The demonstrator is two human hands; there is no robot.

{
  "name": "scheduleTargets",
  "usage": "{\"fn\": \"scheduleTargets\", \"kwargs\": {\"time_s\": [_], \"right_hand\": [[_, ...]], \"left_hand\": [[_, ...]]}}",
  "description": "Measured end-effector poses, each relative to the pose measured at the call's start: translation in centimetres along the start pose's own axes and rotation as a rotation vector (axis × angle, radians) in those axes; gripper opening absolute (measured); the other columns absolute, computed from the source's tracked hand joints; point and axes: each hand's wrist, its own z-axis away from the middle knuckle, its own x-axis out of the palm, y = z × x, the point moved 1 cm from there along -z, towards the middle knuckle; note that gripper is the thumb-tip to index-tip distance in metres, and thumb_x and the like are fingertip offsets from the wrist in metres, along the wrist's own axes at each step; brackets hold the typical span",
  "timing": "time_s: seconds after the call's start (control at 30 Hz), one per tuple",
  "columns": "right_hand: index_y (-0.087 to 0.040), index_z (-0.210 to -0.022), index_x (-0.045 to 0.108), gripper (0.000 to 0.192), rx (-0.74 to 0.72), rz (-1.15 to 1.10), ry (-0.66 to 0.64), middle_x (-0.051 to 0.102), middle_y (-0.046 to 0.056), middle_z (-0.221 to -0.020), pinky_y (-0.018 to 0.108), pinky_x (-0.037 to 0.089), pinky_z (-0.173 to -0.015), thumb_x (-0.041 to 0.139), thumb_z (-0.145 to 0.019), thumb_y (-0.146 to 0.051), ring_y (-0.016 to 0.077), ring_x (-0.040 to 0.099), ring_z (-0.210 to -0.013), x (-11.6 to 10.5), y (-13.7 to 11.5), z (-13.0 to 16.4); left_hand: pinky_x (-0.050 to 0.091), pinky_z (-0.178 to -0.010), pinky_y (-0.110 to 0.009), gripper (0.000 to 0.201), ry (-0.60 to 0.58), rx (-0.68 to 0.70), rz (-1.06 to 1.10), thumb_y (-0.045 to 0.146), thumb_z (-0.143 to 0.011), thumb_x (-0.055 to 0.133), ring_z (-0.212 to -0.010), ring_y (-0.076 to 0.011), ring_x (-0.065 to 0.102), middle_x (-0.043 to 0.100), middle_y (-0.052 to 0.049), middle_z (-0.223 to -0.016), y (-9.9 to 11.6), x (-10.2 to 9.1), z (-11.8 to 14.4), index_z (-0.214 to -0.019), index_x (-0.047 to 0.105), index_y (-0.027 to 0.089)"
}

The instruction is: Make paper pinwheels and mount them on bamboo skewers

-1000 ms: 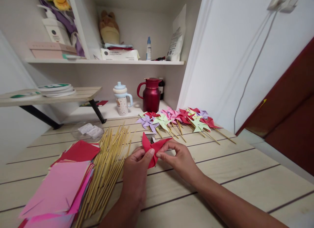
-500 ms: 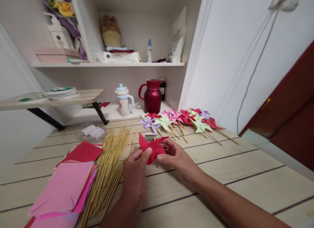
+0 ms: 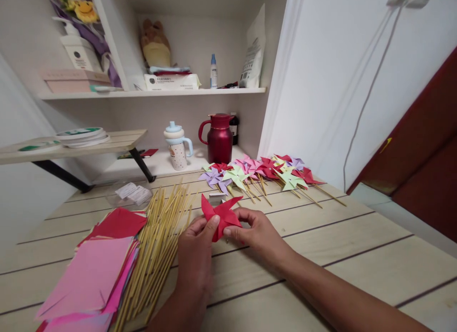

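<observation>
A red paper pinwheel (image 3: 224, 215) is held up between my two hands, just above the table. My left hand (image 3: 196, 244) pinches it from the left, its thumb pressed on the paper near the middle. From the right, my right hand (image 3: 259, 232) grips the lower right blade between thumb and fingers. No stick shows on this pinwheel. Just behind it sits a small grey-white box (image 3: 216, 199), partly hidden. Left of my hands lies a loose bundle of thin wooden sticks (image 3: 157, 246), and beside that a stack of pink and red paper squares (image 3: 85, 275).
Several finished pinwheels on sticks (image 3: 237, 176) lie at the back right. A red jug (image 3: 219, 141) and a light-blue-lidded cup (image 3: 177, 151) stand behind the table. A clear packet with white labels (image 3: 134, 194) lies back left, near a small raised shelf (image 3: 124, 138).
My right thumb has shifted slightly left and down along the pinwheel's lower right blade. Both hands still hold the pinwheel. The whole view has shifted a little.
</observation>
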Motion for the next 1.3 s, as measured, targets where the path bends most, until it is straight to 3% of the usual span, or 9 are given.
{"fn": "scheduleTargets", "kwargs": {"time_s": [0.3, 0.5, 0.7, 0.97, 1.3], "right_hand": [[-0.016, -0.075, 0.069, 0.024, 0.0, -0.08, 0.027, 0.065, -0.001, -0.071, 0.027, 0.042, -0.067, 0.079, -0.071, -0.037, 0.0135, 0.054, -0.066, -0.1, 0.3, -0.2], [-0.02, -0.088, 0.068, 0.029, -0.034, -0.207, 0.023, 0.068, 0.002, -0.083, 0.03, 0.046, -0.074, 0.08, -0.071, -0.039, 0.0177, 0.06, -0.079, 0.0, -0.2, -0.1], [-0.018, -0.082, 0.072, 0.027, 0.0, -0.246, 0.094, 0.07, 0.004, -0.079, 0.031, 0.047, -0.07, 0.081, -0.07, -0.039, 0.0172, 0.061, -0.073, -0.3, 0.0, -0.3], [-0.015, -0.062, 0.069, 0.025, 0.032, -0.2, 0.194, 0.064, 0.0, -0.058, 0.026, 0.039, -0.055, 0.082, -0.067, -0.035, 0.0108, 0.05, -0.055, -0.8, 0.7, -0.5], [-0.014, -0.068, 0.073, 0.019, 0.045, -0.185, 0.177, 0.07, 0.002, -0.065, 0.026, 0.042, -0.059, 0.082, -0.065, -0.031, 0.0121, 0.054, -0.059, -0.8, 0.1, -0.4]], "left_hand": [[0.045, -0.068, -0.023, 0.023, 0.001, 0.058, -0.047, 0.039, -0.068, 0.077, -0.073, -0.0148, 0.058, 0.07, -0.003, -0.077, -0.1, 0.1, 0.1, -0.075, 0.076, 0.016], [0.047, -0.07, -0.026, 0.024, -0.015, 0.071, -0.06, 0.04, -0.07, 0.076, -0.076, -0.017, 0.06, 0.07, -0.004, -0.079, -0.4, 0.0, 0.0, -0.077, 0.077, 0.017], [0.049, -0.08, -0.031, 0.026, -0.082, 0.07, -0.043, 0.039, -0.072, 0.075, -0.088, -0.0222, 0.064, 0.073, -0.007, -0.094, -0.6, -0.1, -0.3, -0.086, 0.078, 0.018], [0.047, -0.073, -0.028, 0.024, -0.068, 0.053, -0.125, 0.039, -0.069, 0.075, -0.079, -0.0189, 0.061, 0.072, -0.005, -0.084, -0.2, 0.2, 0.0, -0.078, 0.079, 0.017], [0.046, -0.069, -0.027, 0.025, -0.092, 0.047, -0.192, 0.04, -0.069, 0.074, -0.074, -0.0184, 0.06, 0.071, -0.005, -0.078, -0.3, 0.2, -0.4, -0.076, 0.078, 0.017]]}}
